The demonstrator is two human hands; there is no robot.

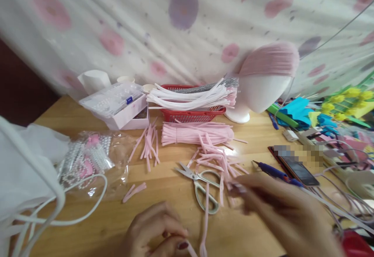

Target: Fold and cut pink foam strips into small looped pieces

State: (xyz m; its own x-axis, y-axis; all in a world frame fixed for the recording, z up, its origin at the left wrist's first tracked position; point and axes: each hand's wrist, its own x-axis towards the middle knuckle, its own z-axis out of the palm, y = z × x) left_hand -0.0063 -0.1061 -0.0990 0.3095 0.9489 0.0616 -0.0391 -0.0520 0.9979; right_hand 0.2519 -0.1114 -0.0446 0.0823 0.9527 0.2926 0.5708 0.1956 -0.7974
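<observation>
My left hand (157, 229) is closed at the bottom edge, thumb and finger pinching a pink pipe cleaner (191, 249). A second strand, a bent pink pipe cleaner (205, 222), rises beside it; where the two meet is cut off by the frame. My right hand (280, 214) is smeared by motion at the near side of a loose heap of short pink pipe cleaners (216, 157). Its fingertips are too blurred to show whether they hold a piece. Between the hands, scissors with pale handles (196, 194) lie spread on the wooden table (96, 226).
Behind are a pink pipe cleaner bundle (195, 134), a red basket (189, 116), a white box (128, 113) and a foam head (257, 89). Bagged beads (99, 159) and a white-handled bag (26, 171) stand left. A glue gun (274, 172), phone (298, 169) and cables lie right.
</observation>
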